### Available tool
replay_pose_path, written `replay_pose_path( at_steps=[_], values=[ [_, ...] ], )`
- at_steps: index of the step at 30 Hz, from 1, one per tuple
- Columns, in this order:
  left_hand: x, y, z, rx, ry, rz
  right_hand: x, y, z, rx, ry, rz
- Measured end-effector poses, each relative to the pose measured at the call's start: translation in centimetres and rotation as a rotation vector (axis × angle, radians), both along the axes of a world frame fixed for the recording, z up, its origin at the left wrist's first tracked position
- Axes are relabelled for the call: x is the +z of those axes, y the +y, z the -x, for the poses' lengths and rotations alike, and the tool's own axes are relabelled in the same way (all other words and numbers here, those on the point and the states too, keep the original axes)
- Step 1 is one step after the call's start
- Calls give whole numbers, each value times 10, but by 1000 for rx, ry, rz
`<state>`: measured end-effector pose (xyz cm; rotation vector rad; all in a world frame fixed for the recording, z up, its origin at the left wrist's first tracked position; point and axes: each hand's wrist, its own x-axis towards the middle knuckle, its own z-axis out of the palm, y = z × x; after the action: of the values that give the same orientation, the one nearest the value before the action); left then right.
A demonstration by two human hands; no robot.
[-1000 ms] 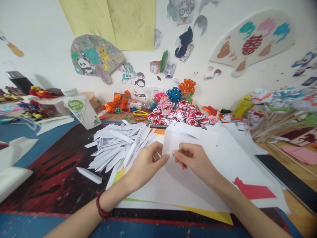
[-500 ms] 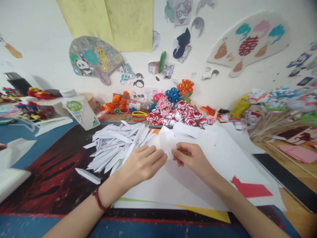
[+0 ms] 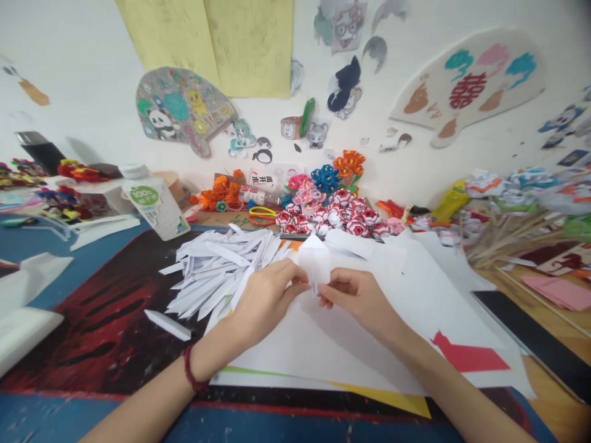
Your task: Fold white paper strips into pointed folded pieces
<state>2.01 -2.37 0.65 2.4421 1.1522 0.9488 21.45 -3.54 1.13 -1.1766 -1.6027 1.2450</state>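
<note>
A small folded piece of white paper (image 3: 314, 261) with a pointed top stands between my two hands, above the white sheets (image 3: 364, 344). My left hand (image 3: 272, 295) pinches its left edge between thumb and fingers. At the lower right edge, my right hand (image 3: 355, 298) grips it with thumb and forefinger, the other fingers curled in. Just beyond my left hand lies a heap of folded white paper strips (image 3: 207, 271). One loose folded strip (image 3: 167, 325) rests apart on the dark mat, left of my left wrist.
Red-and-white paper flowers (image 3: 341, 215) and a blue flower bunch (image 3: 324, 178) stand at the back. A white bottle (image 3: 154, 203) is behind the strips. To the right lie a red paper scrap (image 3: 471, 354), a black phone (image 3: 530, 338) and pink paper (image 3: 556, 292).
My left hand has turned, so its thumb now shows against the paper. The paper's pointed top is plainer. The whole view has shifted slightly.
</note>
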Motion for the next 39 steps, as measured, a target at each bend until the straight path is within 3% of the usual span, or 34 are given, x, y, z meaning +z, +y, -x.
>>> replay_pose_path(
  at_steps=[9, 14, 19, 39],
  values=[
    [-13, 6, -1, 101, -104, 215, -2, 1, -3, 49, 77, 25],
    [-9, 9, -1, 30, -94, 315, -2, -1, -3, 53, 111, 27],
    [-4, 4, -4, -41, -218, 378, -1, -3, -1, 77, 154, 36],
    [-1, -5, -10, 9, -226, 359, -6, -4, 1, 134, 247, 98]
  ],
)
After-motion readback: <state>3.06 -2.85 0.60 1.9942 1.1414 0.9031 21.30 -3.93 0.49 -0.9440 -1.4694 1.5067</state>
